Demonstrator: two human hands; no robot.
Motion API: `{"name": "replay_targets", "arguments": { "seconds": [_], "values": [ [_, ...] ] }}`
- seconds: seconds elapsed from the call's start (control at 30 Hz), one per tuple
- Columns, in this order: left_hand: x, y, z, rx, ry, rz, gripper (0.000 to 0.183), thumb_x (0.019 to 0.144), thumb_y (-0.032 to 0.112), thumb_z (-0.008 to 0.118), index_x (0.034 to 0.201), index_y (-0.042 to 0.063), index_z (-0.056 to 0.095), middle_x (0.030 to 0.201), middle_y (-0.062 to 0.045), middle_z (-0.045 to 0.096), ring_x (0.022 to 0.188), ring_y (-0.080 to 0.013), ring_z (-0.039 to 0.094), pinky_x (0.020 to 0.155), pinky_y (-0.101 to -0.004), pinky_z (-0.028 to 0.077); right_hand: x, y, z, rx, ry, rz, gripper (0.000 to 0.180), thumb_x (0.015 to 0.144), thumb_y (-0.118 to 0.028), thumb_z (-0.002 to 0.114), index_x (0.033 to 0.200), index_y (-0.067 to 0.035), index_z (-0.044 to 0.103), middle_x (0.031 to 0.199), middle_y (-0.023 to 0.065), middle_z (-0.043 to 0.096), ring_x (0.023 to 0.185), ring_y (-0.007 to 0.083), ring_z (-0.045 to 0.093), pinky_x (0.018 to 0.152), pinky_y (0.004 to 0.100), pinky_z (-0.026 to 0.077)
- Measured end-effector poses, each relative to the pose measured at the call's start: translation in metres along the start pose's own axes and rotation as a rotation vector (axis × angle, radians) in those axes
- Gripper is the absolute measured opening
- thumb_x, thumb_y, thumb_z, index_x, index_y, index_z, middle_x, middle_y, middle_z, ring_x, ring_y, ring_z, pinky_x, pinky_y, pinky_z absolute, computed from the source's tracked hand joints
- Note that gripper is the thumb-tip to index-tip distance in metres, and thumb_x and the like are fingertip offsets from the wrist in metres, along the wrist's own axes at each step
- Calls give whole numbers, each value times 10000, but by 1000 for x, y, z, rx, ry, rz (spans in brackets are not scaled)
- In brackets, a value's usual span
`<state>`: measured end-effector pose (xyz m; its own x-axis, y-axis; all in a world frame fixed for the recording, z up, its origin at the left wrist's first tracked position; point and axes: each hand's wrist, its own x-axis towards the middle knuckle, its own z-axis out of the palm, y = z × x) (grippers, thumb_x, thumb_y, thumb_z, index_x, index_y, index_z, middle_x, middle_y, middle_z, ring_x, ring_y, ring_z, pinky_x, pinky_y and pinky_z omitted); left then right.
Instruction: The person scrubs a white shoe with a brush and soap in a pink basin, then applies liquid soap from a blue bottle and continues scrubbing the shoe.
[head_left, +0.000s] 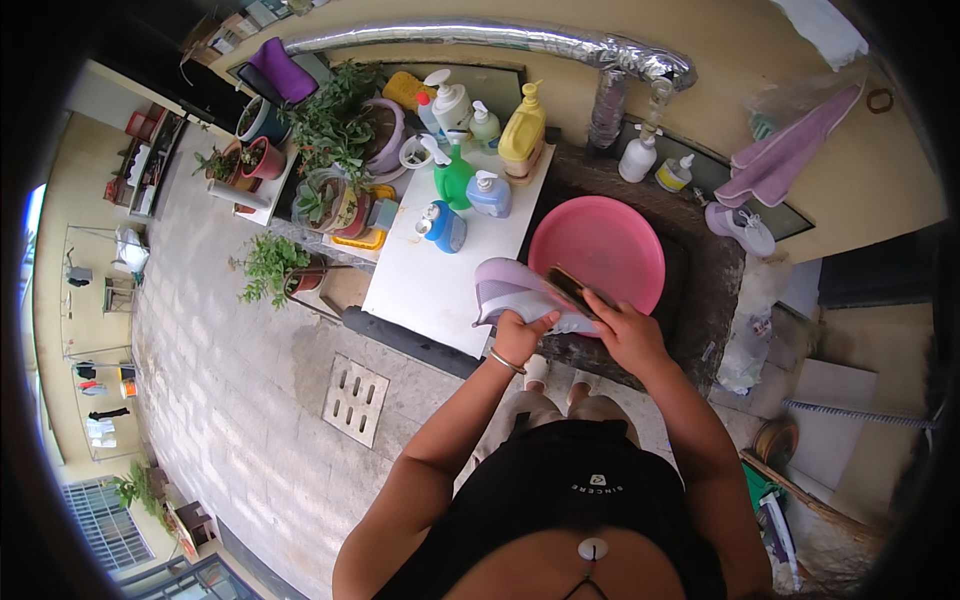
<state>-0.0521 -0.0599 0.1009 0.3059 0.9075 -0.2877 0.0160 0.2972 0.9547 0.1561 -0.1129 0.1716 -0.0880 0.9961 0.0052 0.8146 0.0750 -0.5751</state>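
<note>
My left hand (520, 337) grips a pale lilac and white sneaker (504, 291) by its side, tilted over the near left rim of a pink plastic basin (600, 247). A brush (570, 289) with a dark wooden back is held in my right hand (628, 337), close against the shoe's sole. Whether its bristles touch the sole is hidden from here. Another sneaker (742, 229) of the same colours rests on the ledge at the right of the basin.
Several pump bottles, among them a yellow jug (523, 131) and a green sprayer (452, 180), stand on a white board (420, 289) left of the basin. Potted plants (330, 124) crowd beyond. A lilac cloth (791, 154) hangs on the wall. A foil-wrapped pipe (465, 34) runs above.
</note>
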Motion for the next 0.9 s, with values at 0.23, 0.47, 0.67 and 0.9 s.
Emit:
{"name": "replay_targets", "arguments": {
  "seconds": [0.23, 0.47, 0.67, 0.9],
  "values": [
    [17, -17, -68, -882, 258, -452, 353, 953, 110, 504, 1236, -97, 461, 1213, -221, 578, 1079, -357, 605, 942, -460, 510, -58, 85, 15, 283, 125, 273, 538, 871, -155, 636, 1383, -216, 484, 1080, 153, 643, 965, 308, 639, 829, 353, 490],
    [-6, -55, -157, -1124, 647, -513, 423, 983, 184, 402, 1293, -102, 429, 1332, -231, 508, 1230, -386, 496, 1079, -526, 348, -82, 103, 18, 327, 117, 377, 570, 857, -96, 626, 1400, -153, 462, 1233, 168, 608, 1114, 296, 601, 920, 347, 457],
    [3, -73, -232, -1043, 898, -499, 446, 954, 229, 442, 1267, -88, 465, 1279, -214, 561, 1165, -384, 555, 1043, -540, 374, -81, 109, 10, 276, 153, 454, 585, 861, -135, 646, 1408, -113, 439, 1258, 194, 587, 1143, 329, 581, 940, 363, 450],
    [18, -72, -294, -936, 927, -499, 476, 961, 346, 447, 1203, -63, 480, 1175, -192, 611, 1097, -350, 597, 917, -496, 484, -74, 125, 12, 209, 153, 439, 546, 866, -187, 661, 1366, -68, 476, 1231, 210, 596, 1130, 349, 583, 921, 379, 457]
  ]
}}
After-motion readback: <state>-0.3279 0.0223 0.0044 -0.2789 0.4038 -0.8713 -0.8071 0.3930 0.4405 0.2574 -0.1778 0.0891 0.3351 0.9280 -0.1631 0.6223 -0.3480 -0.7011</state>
